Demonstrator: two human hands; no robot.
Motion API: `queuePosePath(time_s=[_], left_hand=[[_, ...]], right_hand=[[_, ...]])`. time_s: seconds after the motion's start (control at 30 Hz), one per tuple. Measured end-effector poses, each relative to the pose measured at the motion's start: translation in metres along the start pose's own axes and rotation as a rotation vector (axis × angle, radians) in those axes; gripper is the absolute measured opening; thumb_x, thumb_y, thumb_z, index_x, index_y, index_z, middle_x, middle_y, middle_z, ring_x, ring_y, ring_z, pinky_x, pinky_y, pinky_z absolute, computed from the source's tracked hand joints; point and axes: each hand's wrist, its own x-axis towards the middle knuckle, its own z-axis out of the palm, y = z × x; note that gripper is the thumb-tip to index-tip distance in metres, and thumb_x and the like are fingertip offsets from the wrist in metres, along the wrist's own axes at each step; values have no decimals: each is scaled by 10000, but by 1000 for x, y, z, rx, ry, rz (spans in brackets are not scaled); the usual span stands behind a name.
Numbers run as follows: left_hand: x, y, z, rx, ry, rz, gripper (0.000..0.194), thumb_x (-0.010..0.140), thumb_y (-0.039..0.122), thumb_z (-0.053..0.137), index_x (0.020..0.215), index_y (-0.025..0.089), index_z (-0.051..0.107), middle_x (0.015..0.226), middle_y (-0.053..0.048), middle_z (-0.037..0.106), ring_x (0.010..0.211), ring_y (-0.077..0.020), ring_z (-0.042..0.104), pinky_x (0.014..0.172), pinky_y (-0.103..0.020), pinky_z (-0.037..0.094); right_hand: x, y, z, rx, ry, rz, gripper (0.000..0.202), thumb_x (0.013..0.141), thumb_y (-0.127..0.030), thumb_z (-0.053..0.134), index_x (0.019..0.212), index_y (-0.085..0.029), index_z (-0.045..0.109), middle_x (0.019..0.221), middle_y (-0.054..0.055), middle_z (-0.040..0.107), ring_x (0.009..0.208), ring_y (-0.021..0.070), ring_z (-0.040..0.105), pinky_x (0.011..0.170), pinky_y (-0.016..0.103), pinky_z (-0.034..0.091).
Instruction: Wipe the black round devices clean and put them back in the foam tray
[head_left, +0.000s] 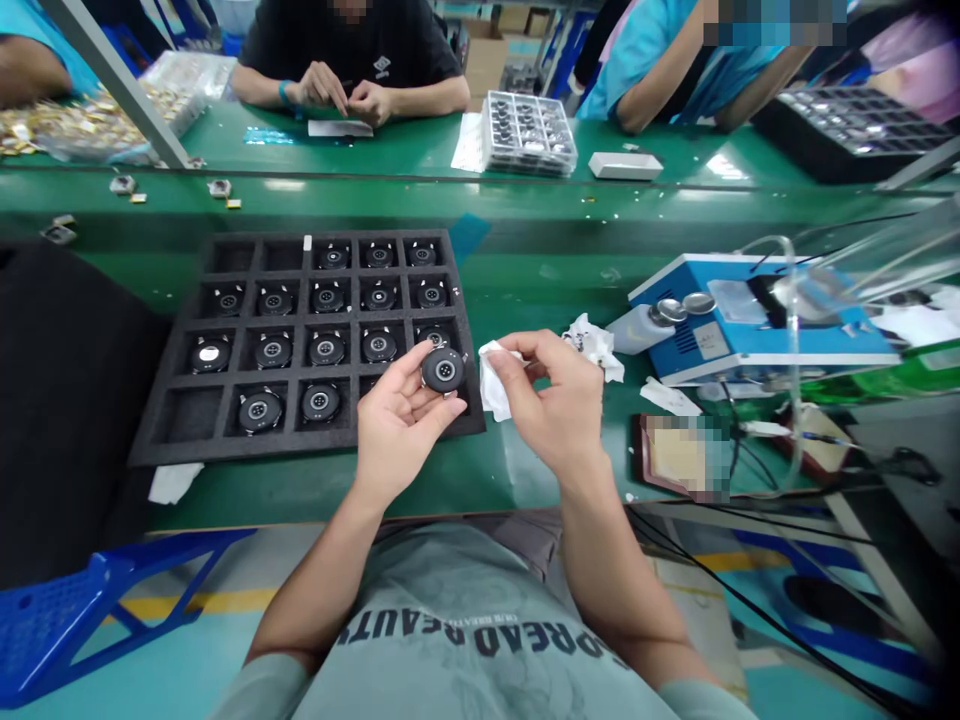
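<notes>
My left hand (pixel 401 420) holds a round black smartwatch body (pixel 443 371) by its edge, the sensor side facing up. It is above the front right corner of a black foam tray (pixel 180 450). More watch bodies (pixel 326 348) lie in the tray's square compartments, sensor side up; one at the left (pixel 210 353) bears a white round patch. In my right hand (pixel 555 395) a white wiping cloth (pixel 495 385) is pinched between thumb and fingers, a short way right of the watch body and apart from it.
Crumpled white tissue (pixel 596 345) and a bottle with a metal top (pixel 637 328) stand right of my hand, by a blue machine (pixel 690 310). A brown-edged box (pixel 679 455) lies nearer. Across the bench, co-workers sit near a clear divided case (pixel 529 133). A metal post (pixel 120 85) rises at left.
</notes>
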Motion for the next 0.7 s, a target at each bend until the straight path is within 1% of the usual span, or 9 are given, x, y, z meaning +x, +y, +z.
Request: queuePosePath(time_s=[0.1,0.17,0.27,0.37,0.5,0.6,0.7], left_hand=[[-1,1,-2,-21,-46,25,604,851,266,854,1410,204,632,1374,-129,735,1195,-266,753,1069,-412,619],[-1,1,-5,-26,-69,24,565,905,293,806,1433,209,623,1388,-129,727,1245,-267,727,1079,-411,612],[0,2,-9,-37,-107,-10,558,954,360,752,1474,227,600,1406,-127,717,1316,-293,682,1083,-440,608],[1,1,-11,-68,-121,-50,545,979,428,711,1481,247,604,1436,-121,698,1339,-317,665,1089,-483,603],[1,1,-10,-68,-71,-63,495,969,462,718,1412,246,675,1462,-113,681,1331,-326,670,1077,-485,613],[0,1,-7,-25,-58,-46,483,950,471,737,1376,245,704,1473,-103,674,1335,-330,666,1063,-472,622],[0,2,-6,-18,-57,-26,471,935,466,755,1350,245,721,1430,-93,706,1267,-308,712,1035,-443,639]], right_hand=[[-2,-1,1,27,-41,-47,81,995,-255,666,930,-229,709,854,7,729,760,156,648,652,290,513],[-2,1,1,34,-74,-97,86,1000,-238,663,925,-228,706,869,16,725,788,162,652,678,300,524],[-2,5,3,27,-132,-187,91,1004,-221,657,931,-224,712,910,38,722,859,183,666,756,339,545],[-3,6,10,9,-154,-239,97,1005,-218,654,937,-236,721,917,39,722,891,198,667,790,367,548],[-5,-1,23,3,-120,-243,116,1005,-227,646,921,-244,724,906,38,730,886,204,664,791,376,548],[-5,-13,34,-32,-61,-198,160,1021,-266,619,901,-244,723,898,48,727,866,206,655,794,380,544],[-1,-21,40,-130,-4,-143,201,1042,-288,575,916,-234,721,928,72,734,889,221,649,824,393,528]])
